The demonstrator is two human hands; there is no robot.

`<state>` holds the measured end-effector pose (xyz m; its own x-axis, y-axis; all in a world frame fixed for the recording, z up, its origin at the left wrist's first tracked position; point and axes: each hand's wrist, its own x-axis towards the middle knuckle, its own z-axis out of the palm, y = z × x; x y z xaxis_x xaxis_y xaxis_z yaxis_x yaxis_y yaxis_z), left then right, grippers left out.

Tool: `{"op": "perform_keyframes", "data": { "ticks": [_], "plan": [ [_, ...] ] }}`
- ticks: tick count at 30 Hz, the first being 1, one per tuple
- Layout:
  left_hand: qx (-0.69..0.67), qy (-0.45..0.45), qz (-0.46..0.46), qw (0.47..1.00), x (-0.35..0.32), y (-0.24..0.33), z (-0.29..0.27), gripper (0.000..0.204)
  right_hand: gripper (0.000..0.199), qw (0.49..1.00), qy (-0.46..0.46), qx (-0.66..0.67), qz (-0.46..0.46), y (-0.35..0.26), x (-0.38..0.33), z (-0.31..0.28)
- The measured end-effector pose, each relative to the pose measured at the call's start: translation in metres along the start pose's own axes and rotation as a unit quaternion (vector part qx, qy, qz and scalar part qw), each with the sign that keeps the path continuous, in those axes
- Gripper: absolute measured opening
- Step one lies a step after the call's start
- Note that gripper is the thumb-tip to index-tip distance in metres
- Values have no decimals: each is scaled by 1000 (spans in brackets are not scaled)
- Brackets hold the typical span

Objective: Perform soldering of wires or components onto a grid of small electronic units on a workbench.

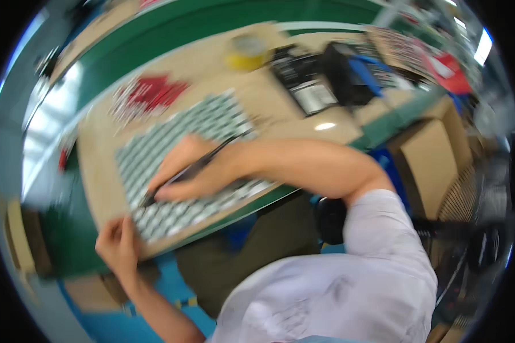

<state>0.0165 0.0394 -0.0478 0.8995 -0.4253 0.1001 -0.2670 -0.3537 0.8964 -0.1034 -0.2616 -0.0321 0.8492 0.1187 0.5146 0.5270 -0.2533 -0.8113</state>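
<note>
My right hand point(191, 171) is closed round a dark pen-shaped tool point(197, 166). It slants down to the left, its tip over the near left part of a grid of small pale grey-green pieces point(174, 131). The grid lies in rows on a tan board point(100, 183); motion blurs the pieces, and my right hand and forearm cover some of them. My left hand point(120, 243) is at the board's near left corner, beside the grid, with its fingers curled in. Whatever they may pinch is hidden.
Red and white thin parts point(149, 94) lie in a heap beyond the grid. A yellow tape roll point(247, 52) sits at the far side. To the right are a black box-like item point(349, 74) with a blue strip and a cardboard box point(432, 154). A fan guard point(458, 194) stands beside me.
</note>
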Motion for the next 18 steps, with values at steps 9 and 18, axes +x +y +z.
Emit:
{"op": "perform_keyframes", "data": {
  "ticks": [9, 18],
  "plan": [
    [-125, 62, -3, 990, -2, 19, 4, 11, 26, 999, -27, -45, 15, -18, 15, -1],
    [-180, 33, 13, 983, -6, 17, 1, 8, 31, 995, -68, -76, 11, -15, 9, -8]
  ]
}}
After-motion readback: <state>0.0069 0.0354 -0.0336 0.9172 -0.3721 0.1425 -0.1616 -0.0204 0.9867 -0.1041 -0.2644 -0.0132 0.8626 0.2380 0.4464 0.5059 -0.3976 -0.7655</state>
